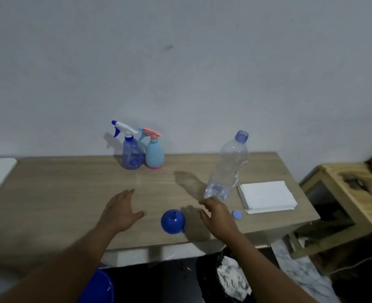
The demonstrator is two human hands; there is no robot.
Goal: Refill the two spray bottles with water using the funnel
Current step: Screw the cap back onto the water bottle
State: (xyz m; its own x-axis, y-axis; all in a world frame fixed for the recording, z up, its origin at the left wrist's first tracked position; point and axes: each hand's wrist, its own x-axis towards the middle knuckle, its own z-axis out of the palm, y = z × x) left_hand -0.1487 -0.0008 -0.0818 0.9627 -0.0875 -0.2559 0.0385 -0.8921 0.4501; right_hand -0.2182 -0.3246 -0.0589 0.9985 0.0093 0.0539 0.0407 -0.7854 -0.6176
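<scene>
Two spray bottles stand side by side at the back of the wooden table (60, 193): a clear blue one with a white trigger head (130, 149) and a light blue one with a pink head (154, 152). A blue funnel (173, 221) lies mouth-down near the front edge, spout up. A tall clear water bottle (227, 169) stands uncapped, nearly empty, with its blue cap (236, 214) lying on the table. My left hand (120, 212) hovers flat left of the funnel. My right hand (217, 214) hangs loosely curled, empty, between funnel and bottle base.
A stack of white tissues or paper (267, 196) lies at the table's right. A wooden cabinet (344, 193) stands to the right. Below the front edge are a blue bucket (97, 287) and a black bin with crumpled paper (231, 281).
</scene>
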